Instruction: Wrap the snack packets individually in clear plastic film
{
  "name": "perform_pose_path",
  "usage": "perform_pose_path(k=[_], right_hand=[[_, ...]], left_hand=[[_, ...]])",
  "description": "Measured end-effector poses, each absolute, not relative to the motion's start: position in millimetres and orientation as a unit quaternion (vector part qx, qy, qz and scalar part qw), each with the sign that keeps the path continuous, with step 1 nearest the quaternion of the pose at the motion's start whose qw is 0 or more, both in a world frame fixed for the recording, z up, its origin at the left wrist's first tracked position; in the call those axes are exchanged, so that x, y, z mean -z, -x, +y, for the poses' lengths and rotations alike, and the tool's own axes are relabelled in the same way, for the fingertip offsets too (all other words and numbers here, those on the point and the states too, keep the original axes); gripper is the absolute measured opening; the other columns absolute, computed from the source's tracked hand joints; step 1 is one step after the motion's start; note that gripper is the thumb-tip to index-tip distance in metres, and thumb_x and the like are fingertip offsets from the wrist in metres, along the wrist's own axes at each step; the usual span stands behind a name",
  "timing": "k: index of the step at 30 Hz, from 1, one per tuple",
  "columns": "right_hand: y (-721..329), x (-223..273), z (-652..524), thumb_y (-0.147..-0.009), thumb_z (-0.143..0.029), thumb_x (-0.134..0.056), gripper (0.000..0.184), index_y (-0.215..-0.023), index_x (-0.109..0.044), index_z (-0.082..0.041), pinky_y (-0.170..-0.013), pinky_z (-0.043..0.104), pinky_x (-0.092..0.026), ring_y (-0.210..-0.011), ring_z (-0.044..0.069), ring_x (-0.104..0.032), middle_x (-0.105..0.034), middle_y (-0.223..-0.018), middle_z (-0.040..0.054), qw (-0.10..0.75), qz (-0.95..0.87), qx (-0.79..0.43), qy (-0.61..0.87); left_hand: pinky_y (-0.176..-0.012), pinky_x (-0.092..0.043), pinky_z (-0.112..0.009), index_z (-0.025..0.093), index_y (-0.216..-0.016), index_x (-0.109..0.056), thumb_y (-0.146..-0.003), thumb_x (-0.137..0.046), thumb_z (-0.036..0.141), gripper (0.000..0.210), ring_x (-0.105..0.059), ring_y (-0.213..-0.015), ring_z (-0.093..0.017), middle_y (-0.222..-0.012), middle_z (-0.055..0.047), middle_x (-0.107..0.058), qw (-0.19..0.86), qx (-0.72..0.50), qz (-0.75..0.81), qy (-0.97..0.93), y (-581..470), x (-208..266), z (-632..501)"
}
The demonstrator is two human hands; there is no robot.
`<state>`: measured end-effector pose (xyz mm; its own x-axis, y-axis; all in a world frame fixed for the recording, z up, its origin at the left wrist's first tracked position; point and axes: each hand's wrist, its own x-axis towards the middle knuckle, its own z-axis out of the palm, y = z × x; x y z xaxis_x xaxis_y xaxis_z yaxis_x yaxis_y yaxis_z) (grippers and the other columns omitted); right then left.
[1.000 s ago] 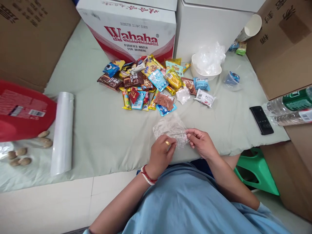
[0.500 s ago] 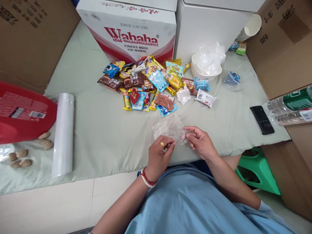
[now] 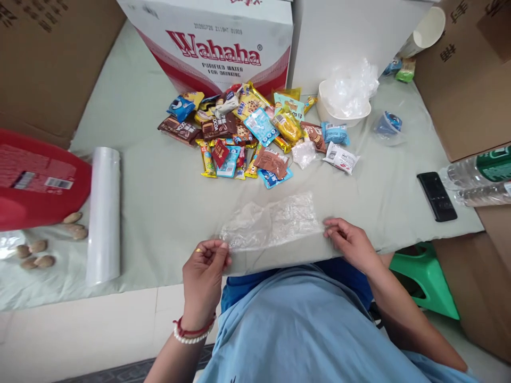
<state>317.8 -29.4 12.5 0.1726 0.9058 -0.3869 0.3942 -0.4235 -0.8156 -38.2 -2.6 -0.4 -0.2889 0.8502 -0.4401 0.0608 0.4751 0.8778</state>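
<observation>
A clear, crinkled plastic bag (image 3: pixel 275 221) is stretched out sideways near the table's front edge. My left hand (image 3: pixel 207 266) pinches its left end between thumb and fingers. At the opposite end, my right hand (image 3: pixel 349 242) has its fingers closed on the bag's right corner. Just beyond lies a heap of wrapped snacks (image 3: pixel 261 127), among them brown cocoa packets (image 3: pixel 181 128) and a light-blue packet (image 3: pixel 260 126). A small crumpled piece of clear plastic (image 3: pixel 304 153) rests at the heap's right side, close to a white packet (image 3: pixel 341 158).
A white bowl (image 3: pixel 345 118) of clear bags stands behind right. Phone (image 3: pixel 436 197) and plastic bottles (image 3: pixel 481 175) lie at the right. A plastic roll (image 3: pixel 104 215), red package (image 3: pixel 40 183) and several brown nuts (image 3: pixel 44 261) are leftward. Wahaha carton (image 3: pixel 215 48) stands behind.
My hands have moved apart, the left one leftward and the right one slightly rightward. The bunched plastic bag is now spread wide between them.
</observation>
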Motion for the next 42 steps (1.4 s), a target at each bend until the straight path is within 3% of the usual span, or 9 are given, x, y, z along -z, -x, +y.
perform_pose_path(k=[5, 10, 13, 18, 22, 27, 31, 36, 42], right_hand=[[-315.3, -38.9, -18.5, -0.103, -0.036, -0.062, 0.020, -0.109, -0.075, -0.023, -0.072, 0.032, -0.051, -0.077, 0.018, -0.065, -0.074, -0.092, 0.0046, 0.298, -0.638, -0.228, 0.672], [-283.1, -40.6, 5.2, -0.101, -0.035, -0.069, 0.030, -0.128, -0.072, -0.021, -0.085, 0.038, -0.055, -0.101, 0.025, -0.063, -0.073, -0.119, 0.0125, 0.201, -0.843, -0.200, 0.457], [-272.8, -24.3, 6.0, -0.107, -0.024, -0.055, 0.021, -0.113, -0.076, -0.022, -0.075, 0.034, -0.052, -0.089, 0.022, -0.062, -0.076, -0.104, 0.0095, 0.161, -0.862, -0.193, 0.440], [-274.0, -13.5, -8.5, -0.105, -0.019, -0.057, 0.020, -0.102, -0.076, -0.024, -0.071, 0.033, -0.051, -0.081, 0.020, -0.060, -0.073, -0.093, 0.0079, 0.261, -0.822, -0.161, 0.481], [-277.7, -12.4, -21.7, -0.101, -0.012, -0.055, 0.028, -0.098, -0.078, -0.027, -0.063, 0.032, -0.045, -0.073, 0.019, -0.054, -0.068, -0.085, 0.0059, 0.298, -0.800, -0.108, 0.510], [-282.4, -3.2, -30.0, -0.100, -0.008, -0.053, 0.032, -0.101, -0.079, -0.027, -0.065, 0.032, -0.045, -0.074, 0.018, -0.053, -0.068, -0.085, 0.0049, 0.291, -0.817, -0.103, 0.488], [-284.0, 3.3, -30.9, -0.099, -0.005, -0.051, 0.033, -0.098, -0.077, -0.025, -0.070, 0.032, -0.048, -0.078, 0.018, -0.053, -0.070, -0.091, 0.0055, 0.297, -0.820, -0.122, 0.474], [-296.7, 3.4, -34.6, -0.099, -0.010, -0.055, 0.027, -0.094, -0.078, -0.024, -0.077, 0.037, -0.053, -0.086, 0.020, -0.059, -0.072, -0.110, 0.0088, 0.299, -0.792, -0.136, 0.514], [-316.1, -4.1, -43.8, -0.100, -0.020, -0.065, 0.018, -0.106, -0.079, -0.028, -0.074, 0.037, -0.057, -0.087, 0.021, -0.067, -0.073, -0.098, 0.0076, 0.349, -0.719, -0.234, 0.553]], left_hand=[[-0.058, -0.047, -0.019, 0.019, -0.092, -0.066, -0.078, -0.087, 0.047, 0.038, -0.060, -0.064, -0.011, -0.072, 0.001, -0.067, 0.522, -0.448, 0.667, -0.285, 26.9, 0.0, -4.1], [-0.052, -0.044, -0.018, 0.018, -0.090, -0.063, -0.073, -0.090, 0.049, 0.044, -0.060, -0.060, -0.009, -0.077, 0.001, -0.068, 0.533, -0.498, 0.634, -0.258, 20.4, -4.3, 4.4], [-0.048, -0.041, -0.018, 0.018, -0.090, -0.062, -0.072, -0.091, 0.051, 0.048, -0.058, -0.056, -0.009, -0.071, 0.002, -0.066, 0.520, -0.509, 0.639, -0.249, 24.3, -4.3, 5.5], [-0.045, -0.038, -0.018, 0.019, -0.091, -0.060, -0.072, -0.089, 0.051, 0.048, -0.056, -0.053, -0.008, -0.070, 0.004, -0.064, 0.505, -0.505, 0.657, -0.243, 31.2, 1.6, 6.3], [-0.050, -0.044, -0.022, 0.020, -0.093, -0.061, -0.085, -0.077, 0.045, 0.031, -0.058, -0.057, -0.011, -0.071, 0.003, -0.063, 0.437, -0.466, 0.691, -0.338, 31.7, 2.9, 0.1], [-0.080, -0.056, -0.034, 0.024, -0.100, -0.068, -0.094, -0.066, 0.016, 0.010, -0.067, -0.089, -0.018, -0.099, -0.005, -0.070, 0.185, -0.444, 0.558, -0.676, 19.7, -7.9, -9.2], [-0.086, -0.056, -0.035, 0.024, -0.115, -0.066, -0.099, -0.056, 0.008, 0.025, -0.066, -0.101, -0.020, -0.109, -0.008, -0.071, 0.233, -0.374, 0.389, -0.809, -3.6, -6.6, 7.0], [-0.098, -0.054, -0.049, 0.021, -0.123, -0.068, -0.099, -0.069, 0.037, 0.028, -0.064, -0.118, -0.031, -0.128, -0.015, -0.069, 0.267, -0.199, 0.353, -0.874, -15.0, 12.8, 31.3], [-0.098, -0.054, -0.042, 0.023, -0.108, -0.071, -0.105, -0.056, 0.027, 0.016, -0.068, -0.116, -0.025, -0.125, -0.010, -0.072, 0.304, -0.241, 0.362, -0.848, -1.9, 17.5, 32.8]])
